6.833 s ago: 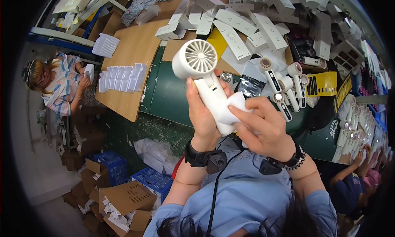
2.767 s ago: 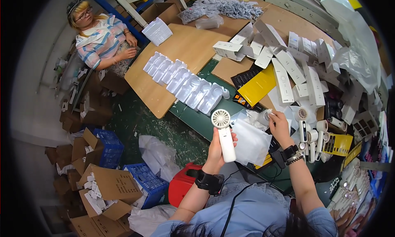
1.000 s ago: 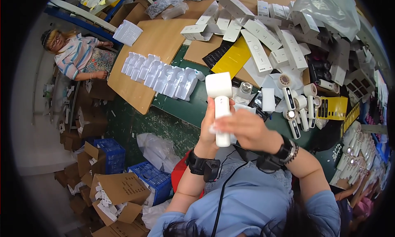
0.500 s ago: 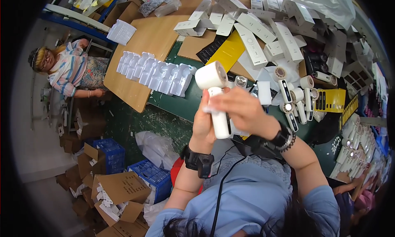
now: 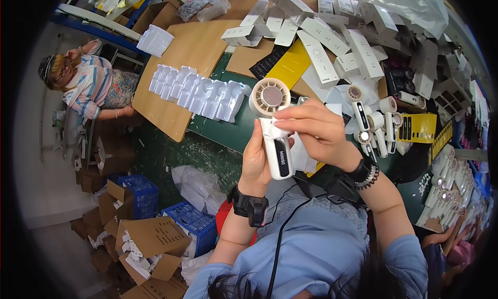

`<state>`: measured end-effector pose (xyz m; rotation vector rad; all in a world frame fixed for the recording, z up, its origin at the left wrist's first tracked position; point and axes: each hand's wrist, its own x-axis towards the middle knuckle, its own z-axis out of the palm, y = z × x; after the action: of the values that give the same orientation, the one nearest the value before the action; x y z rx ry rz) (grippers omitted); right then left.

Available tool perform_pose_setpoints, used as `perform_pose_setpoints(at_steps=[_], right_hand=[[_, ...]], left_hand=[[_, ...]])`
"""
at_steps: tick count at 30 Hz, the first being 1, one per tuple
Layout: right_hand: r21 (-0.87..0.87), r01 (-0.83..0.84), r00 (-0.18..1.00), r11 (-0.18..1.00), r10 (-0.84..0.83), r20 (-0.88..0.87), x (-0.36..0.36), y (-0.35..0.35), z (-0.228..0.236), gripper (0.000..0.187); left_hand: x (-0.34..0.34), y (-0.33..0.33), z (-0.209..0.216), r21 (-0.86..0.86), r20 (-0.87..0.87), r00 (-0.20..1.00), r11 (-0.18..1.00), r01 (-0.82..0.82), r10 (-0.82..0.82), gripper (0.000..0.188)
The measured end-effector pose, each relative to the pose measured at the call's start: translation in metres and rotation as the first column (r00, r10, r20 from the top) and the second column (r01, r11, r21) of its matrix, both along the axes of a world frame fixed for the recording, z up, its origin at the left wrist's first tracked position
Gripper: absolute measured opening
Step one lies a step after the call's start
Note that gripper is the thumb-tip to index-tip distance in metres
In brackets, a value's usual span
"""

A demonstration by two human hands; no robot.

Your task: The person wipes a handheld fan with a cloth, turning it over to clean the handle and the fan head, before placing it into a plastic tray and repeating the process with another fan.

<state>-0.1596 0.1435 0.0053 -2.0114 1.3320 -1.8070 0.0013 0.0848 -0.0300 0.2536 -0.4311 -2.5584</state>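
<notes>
A white handheld fan [image 5: 278, 161] stands upright in my left hand [image 5: 254, 163], which is closed around its handle. Its round head, with a beige ribbed grille, faces up toward me, and a dark panel runs down the handle. My right hand [image 5: 322, 135] pinches a small white wad [image 5: 279, 129], soft like cloth or tissue, and presses it to the fan's neck just under the head. The right fingertips partly cover the wad. Beyond the hands, white moulded trays [image 5: 205, 95] stand in a row on the table.
More white fans [image 5: 361, 117] lie at the right, beside a yellow sheet [image 5: 416, 128]. White boxes [image 5: 316, 55] pile up at the back. Blue crates [image 5: 194, 224] and an open carton [image 5: 155, 237] sit on the floor at left. Another person [image 5: 96, 86] is at the far left.
The fan has turned so its grille and dark handle panel face me. My right hand has shifted up toward the neck. The other person has raised a hand to their head.
</notes>
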Motion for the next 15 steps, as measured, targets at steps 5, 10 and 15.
perform_pose_setpoints(at_steps=[5, 10, 15], right_hand=[[-0.022, 0.001, 0.989, 1.000, -0.004, -0.145, 0.017, 0.004, -0.017, 0.043], [0.129, -0.084, 0.971, 0.988, 0.111, -0.213, 0.028, 0.046, -0.032, 0.053], [0.197, -0.255, 0.948, 0.947, 0.285, -0.140, 0.034, 0.077, -0.038, 0.051]], left_hand=[[-0.005, 0.008, 0.008, 0.096, 0.162, 0.979, 0.986, -0.140, 0.123, 0.045], [0.000, 0.008, -0.012, 0.142, 0.017, 1.000, 0.990, -0.004, 0.002, 0.048], [-0.002, 0.012, -0.007, 0.310, 0.143, 0.989, 0.948, -0.070, 0.027, 0.050]])
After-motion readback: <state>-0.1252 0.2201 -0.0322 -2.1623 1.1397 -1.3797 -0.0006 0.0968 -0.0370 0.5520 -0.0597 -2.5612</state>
